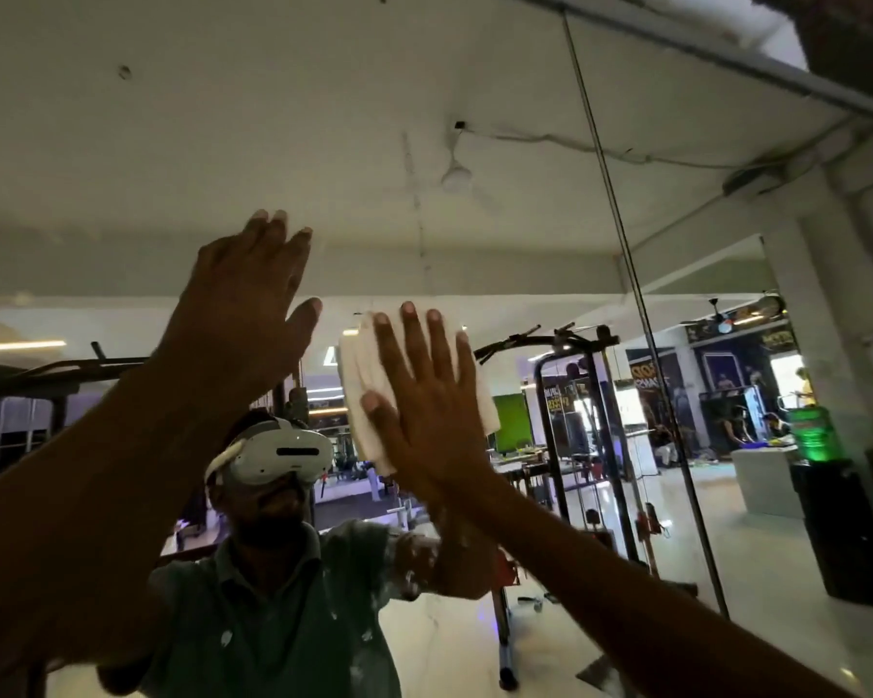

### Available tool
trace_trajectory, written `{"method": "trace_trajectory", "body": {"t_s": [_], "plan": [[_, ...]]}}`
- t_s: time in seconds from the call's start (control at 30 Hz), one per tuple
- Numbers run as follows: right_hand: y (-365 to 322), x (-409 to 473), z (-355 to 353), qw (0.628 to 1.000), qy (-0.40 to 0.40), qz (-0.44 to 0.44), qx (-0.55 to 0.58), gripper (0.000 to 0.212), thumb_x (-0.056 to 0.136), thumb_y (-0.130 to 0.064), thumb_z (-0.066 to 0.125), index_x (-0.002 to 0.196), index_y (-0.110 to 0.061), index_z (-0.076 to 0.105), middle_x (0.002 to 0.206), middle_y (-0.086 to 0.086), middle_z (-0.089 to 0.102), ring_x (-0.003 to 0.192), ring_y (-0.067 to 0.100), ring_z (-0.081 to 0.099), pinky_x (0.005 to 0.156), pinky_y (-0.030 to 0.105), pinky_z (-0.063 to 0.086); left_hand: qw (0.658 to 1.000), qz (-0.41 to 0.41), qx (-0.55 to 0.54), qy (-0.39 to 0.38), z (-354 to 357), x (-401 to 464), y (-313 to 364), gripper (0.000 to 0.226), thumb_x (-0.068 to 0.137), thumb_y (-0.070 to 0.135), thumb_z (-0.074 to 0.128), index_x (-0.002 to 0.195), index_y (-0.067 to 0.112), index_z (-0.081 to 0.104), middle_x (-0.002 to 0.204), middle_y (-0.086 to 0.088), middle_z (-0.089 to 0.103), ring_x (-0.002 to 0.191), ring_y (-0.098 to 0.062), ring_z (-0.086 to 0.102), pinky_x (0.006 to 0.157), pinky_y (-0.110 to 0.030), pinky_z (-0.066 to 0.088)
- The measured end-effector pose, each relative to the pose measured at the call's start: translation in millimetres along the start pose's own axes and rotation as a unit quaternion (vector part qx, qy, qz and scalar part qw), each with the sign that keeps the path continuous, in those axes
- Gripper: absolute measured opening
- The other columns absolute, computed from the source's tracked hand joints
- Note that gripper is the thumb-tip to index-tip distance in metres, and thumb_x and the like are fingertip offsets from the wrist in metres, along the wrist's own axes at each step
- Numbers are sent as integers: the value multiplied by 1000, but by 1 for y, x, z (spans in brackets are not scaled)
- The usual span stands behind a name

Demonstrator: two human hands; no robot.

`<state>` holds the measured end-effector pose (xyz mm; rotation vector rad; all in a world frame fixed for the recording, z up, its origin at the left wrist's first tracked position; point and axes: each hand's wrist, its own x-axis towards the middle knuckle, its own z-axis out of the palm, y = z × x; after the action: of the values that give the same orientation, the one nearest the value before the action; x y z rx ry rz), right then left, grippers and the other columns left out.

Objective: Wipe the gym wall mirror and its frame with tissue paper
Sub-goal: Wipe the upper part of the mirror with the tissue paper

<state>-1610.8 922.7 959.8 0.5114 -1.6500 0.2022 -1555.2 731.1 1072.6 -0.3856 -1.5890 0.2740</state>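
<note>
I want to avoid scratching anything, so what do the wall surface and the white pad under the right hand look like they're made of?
The mirror looks like smooth, glossy glass: it reflects the ceiling, gym machines and the person sharply. The tissue looks like soft, matte white paper, folded in layers with limp, uneven edges; it could be thin cloth. The right hand presses it flat with straight fingers.

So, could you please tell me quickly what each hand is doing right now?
Left hand: open, fingers straight, raised flat at the mirror, holding nothing.
Right hand: open, straight fingers pressing the tissue paper against the mirror.
</note>
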Motion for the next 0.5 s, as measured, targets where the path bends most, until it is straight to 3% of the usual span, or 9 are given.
{"method": "trace_trajectory", "body": {"t_s": [0.1,0.17,0.23,0.27,0.3,0.33,0.37,0.43,0.5], "plan": [[63,18,-9,999,0,-22,-27,73,106,-59,17,168,-22,7,176,6,-3,162,26,-6,130,55,0,999,-23,23,1,-3,-5,-42,69,99,42,34,158,5,32,168,-19,24,157,-36,19,122,-59,24],[105,38,-20,996,28,76,-38,71,105,-58,15,168,-25,7,176,4,-1,162,25,-4,130,54,4,994,-44,101,-1,10,-12,-84,71,101,48,17,158,9,33,171,-14,17,159,-35,13,124,-59,23],[122,53,-27,967,57,248,-13,75,102,-59,10,168,-23,8,176,8,4,162,29,1,129,56,7,983,-54,147,-93,21,-22,-130,92,92,58,-8,161,8,27,172,-14,11,159,-38,5,124,-60,24],[114,60,-27,937,83,338,1,79,100,-60,6,168,-20,10,175,12,8,161,33,6,128,58,10,977,-44,165,-125,27,-29,-146,150,36,67,73,164,10,19,172,-14,13,159,-38,4,123,-60,26],[92,65,-23,911,105,399,7,82,98,-60,0,168,-18,11,174,15,10,161,36,8,127,59,11,981,-30,177,-68,29,-37,-150,113,75,61,61,165,13,11,172,-14,12,159,-38,3,123,-60,27],[59,64,-18,903,115,414,1,85,97,-60,-5,168,-16,9,174,16,9,161,37,7,127,60,9,979,-53,186,-59,28,-39,-147,116,84,69,66,165,12,6,173,-14,7,159,-39,3,123,-60,26],[20,58,-9,919,110,378,-1,84,97,-60,-7,168,-16,5,175,15,4,161,37,3,128,60,5,983,-20,180,16,27,-49,-141,92,98,59,44,165,10,4,173,-15,1,159,-40,1,123,-61,23],[-61,31,10,977,65,202,-2,76,104,-60,-1,168,-18,-3,175,12,-10,161,35,-11,128,57,-8,988,-24,142,54,14,-50,-128,85,101,62,19,165,7,4,171,-21,-4,158,-43,-2,124,-61,17],[-101,9,17,998,11,60,12,73,107,-58,12,168,-20,-4,174,10,-17,160,31,-19,127,55,-14,992,2,120,47,-3,-49,-116,78,102,50,20,165,7,5,170,-26,3,158,-43,2,123,-58,13]]}}
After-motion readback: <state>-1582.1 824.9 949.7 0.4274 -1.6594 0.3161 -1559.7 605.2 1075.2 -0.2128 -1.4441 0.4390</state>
